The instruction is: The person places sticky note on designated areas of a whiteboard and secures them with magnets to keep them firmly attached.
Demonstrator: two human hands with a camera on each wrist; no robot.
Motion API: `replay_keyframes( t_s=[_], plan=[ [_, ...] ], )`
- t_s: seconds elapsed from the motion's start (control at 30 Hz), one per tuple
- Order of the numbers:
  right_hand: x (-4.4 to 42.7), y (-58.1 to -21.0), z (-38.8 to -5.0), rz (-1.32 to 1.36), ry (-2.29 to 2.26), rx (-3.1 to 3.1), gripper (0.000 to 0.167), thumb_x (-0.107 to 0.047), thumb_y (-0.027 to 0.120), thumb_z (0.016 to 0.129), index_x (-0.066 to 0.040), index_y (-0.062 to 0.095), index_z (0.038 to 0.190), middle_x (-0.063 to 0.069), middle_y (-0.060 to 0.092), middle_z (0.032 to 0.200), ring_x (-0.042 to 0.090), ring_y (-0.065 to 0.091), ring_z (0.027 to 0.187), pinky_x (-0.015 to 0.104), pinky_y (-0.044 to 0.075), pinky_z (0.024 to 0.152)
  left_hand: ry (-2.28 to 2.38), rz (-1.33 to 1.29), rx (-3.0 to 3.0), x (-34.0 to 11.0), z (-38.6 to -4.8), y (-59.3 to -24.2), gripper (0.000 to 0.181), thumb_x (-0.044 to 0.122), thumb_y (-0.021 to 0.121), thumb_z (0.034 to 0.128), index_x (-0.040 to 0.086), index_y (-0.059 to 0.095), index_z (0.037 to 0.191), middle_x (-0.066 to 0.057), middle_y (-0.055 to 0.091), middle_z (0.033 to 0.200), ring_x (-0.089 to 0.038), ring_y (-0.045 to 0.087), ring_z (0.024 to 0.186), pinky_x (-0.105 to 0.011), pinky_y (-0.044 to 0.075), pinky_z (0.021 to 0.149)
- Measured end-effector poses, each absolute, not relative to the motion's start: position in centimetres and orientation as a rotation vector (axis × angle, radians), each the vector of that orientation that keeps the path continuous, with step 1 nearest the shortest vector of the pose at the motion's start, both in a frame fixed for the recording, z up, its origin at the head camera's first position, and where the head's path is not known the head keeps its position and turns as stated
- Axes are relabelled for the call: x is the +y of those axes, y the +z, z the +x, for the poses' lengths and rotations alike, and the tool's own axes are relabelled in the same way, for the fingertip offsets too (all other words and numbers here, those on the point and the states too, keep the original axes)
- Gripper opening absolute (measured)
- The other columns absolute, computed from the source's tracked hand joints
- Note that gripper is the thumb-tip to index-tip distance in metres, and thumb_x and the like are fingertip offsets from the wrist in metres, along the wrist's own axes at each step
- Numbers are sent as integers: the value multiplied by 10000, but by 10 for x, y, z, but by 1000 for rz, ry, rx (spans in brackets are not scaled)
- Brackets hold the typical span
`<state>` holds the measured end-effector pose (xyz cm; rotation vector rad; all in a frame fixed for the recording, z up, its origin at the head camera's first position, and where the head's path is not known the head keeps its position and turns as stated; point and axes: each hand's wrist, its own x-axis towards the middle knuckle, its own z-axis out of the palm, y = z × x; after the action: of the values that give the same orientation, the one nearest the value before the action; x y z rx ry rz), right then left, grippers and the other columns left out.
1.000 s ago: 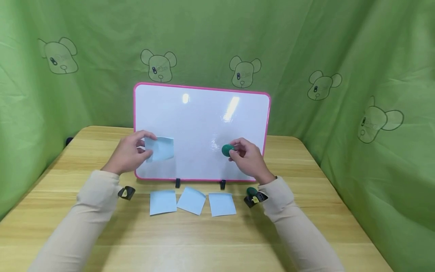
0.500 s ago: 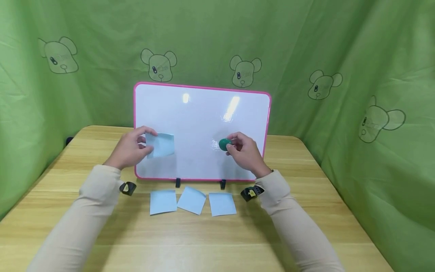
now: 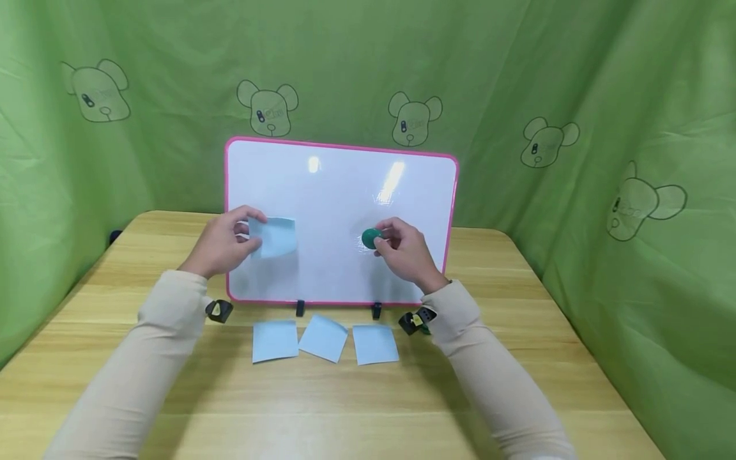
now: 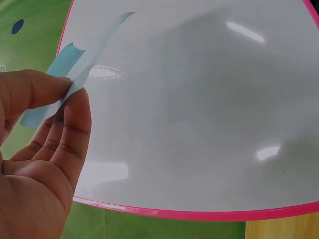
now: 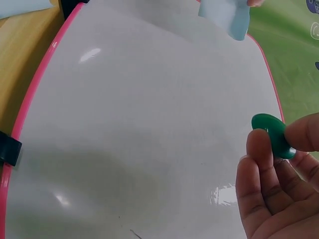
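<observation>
My left hand [image 3: 220, 244] pinches a light blue sticky note [image 3: 278, 237] by its left edge, in front of the left part of a pink-framed whiteboard [image 3: 330, 211]. In the left wrist view the note [image 4: 102, 47] bends away from the thumb and fingers. Between thumb and fingers my right hand [image 3: 407, 252] holds a round green magnet [image 3: 370, 239], before the board's right half. The right wrist view shows the magnet [image 5: 274, 135] tilted and apart from the board surface.
Three blue sticky notes [image 3: 375, 345] lie in a row on the wooden table [image 3: 287, 409]. Black stand feet [image 3: 376, 310] support the board. Another green object [image 3: 425, 329] is mostly hidden by the right wrist strap. Green curtain [image 3: 345, 51] hangs behind and at both sides.
My left hand has risen a little with the sticky note. The right hand has moved up and left with the green magnet. The three notes on the table stay put.
</observation>
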<state>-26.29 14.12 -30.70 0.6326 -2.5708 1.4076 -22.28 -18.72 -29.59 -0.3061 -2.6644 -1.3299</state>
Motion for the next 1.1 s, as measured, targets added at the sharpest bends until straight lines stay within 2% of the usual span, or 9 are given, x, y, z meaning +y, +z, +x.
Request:
replay_keyframes(
  t_s=[0.13,0.4,1.1],
  plan=[
    [138,-305,-264,643,1391,-2566,172,-83,566,946,-35,591,1109,117,681,978,231,640,782,359,512,704,-1334,-288,-2652,-186,-225,-293,294,-2,613,902,76,578,1183,-194,563,1172,-355,571,1007,-457,529,807],
    [129,-304,-268,678,1391,-2550,170,-71,564,940,-28,590,1102,123,681,985,231,646,770,361,518,706,-1367,-248,-2649,-186,-230,-290,253,25,625,911,53,551,1150,-206,526,1312,-397,561,1155,-532,501,907],
    [110,-299,-278,691,1369,-2522,186,-62,592,915,-25,598,1098,123,686,958,217,642,734,333,517,657,-1359,-227,-2630,-185,-240,-286,312,21,620,916,47,546,1218,-192,484,1352,-384,553,1166,-509,505,911]
  ],
)
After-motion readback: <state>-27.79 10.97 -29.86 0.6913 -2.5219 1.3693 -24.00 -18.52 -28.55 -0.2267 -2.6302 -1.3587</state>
